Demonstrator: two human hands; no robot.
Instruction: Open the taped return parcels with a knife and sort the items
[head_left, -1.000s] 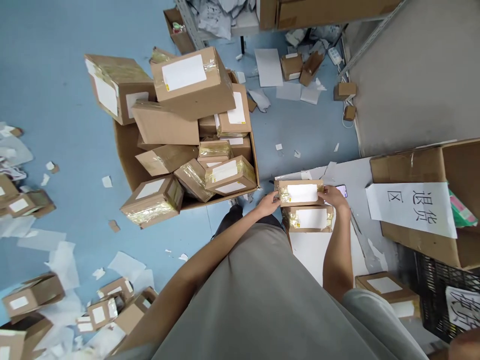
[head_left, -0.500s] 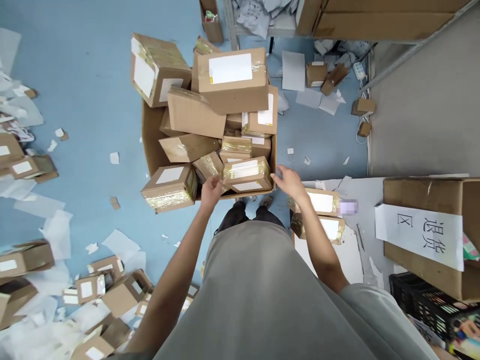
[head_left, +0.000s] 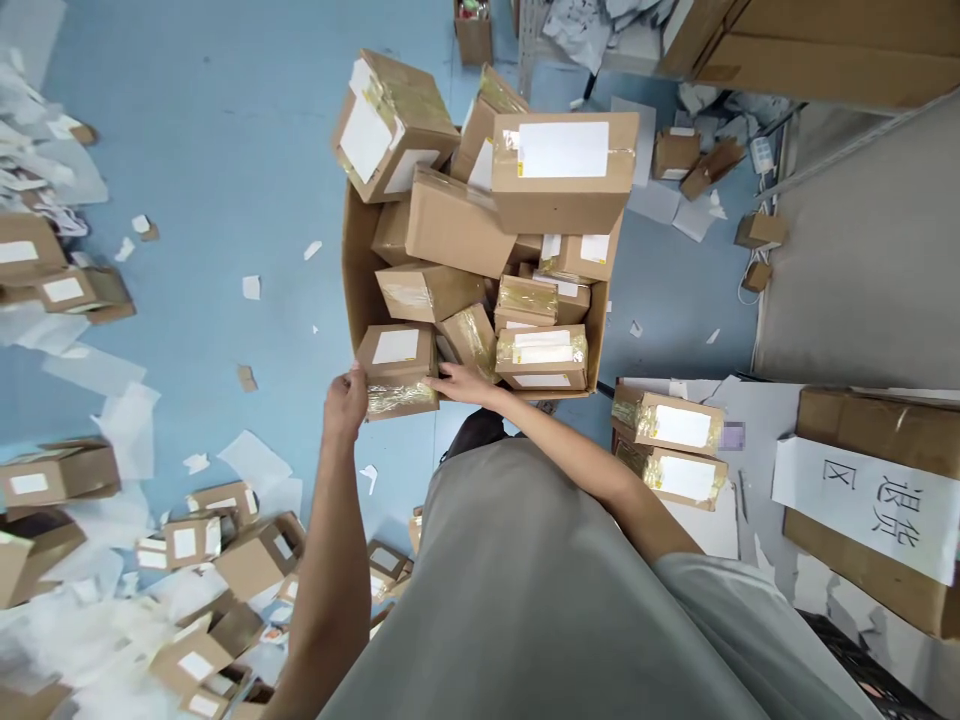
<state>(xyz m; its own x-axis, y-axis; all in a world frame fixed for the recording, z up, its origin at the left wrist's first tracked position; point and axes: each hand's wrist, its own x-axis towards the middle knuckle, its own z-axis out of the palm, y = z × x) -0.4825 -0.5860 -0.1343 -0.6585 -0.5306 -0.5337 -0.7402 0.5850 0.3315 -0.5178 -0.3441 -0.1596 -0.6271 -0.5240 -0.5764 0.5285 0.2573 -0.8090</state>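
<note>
A small taped cardboard box (head_left: 397, 366) with a white label juts out of the near left corner of a big open carton (head_left: 355, 270) heaped with similar parcels. My left hand (head_left: 345, 404) grips the small box's left end, and my right hand (head_left: 463, 382) presses against its right end. Beside it in the carton lies another taped parcel (head_left: 541, 356). To the right, two taped labelled boxes (head_left: 670, 447) are stacked on a grey sheet (head_left: 750, 400); neither hand touches them.
Loose boxes and torn paper litter the blue floor at left (head_left: 67, 480). A large carton with a white paper sign (head_left: 870, 500) stands at right. Small boxes and paper (head_left: 679, 155) lie near a shelf frame at the top.
Both hands left the stacked boxes on the right and swung left to the heaped carton. They now clasp the small box at its near corner. My view shifted left.
</note>
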